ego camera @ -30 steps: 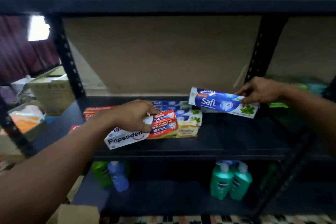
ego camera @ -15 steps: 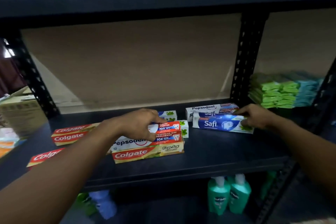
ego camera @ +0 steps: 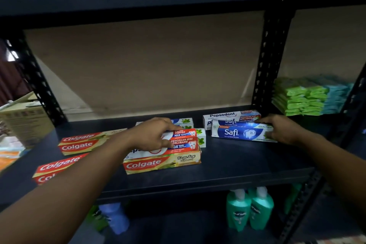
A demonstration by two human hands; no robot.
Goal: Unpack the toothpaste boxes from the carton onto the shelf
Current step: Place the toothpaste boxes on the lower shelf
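Now | left hand [ego camera: 152, 134] curls round red Pepsodent box [ego camera: 184, 140], maybe to stack it | right hand [ego camera: 283, 128] pinches Safi box [ego camera: 237, 132], likely laying it down

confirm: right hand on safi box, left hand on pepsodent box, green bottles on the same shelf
No: in the head view the green bottles stand one level lower. Right hand on Safi box, left hand on Pepsodent box: correct.

Bare left forearm [ego camera: 59, 194], bare right forearm [ego camera: 336, 164], uncovered right to the frame edge; left hand [ego camera: 152, 134] and right hand [ego camera: 281, 128] bare as well.
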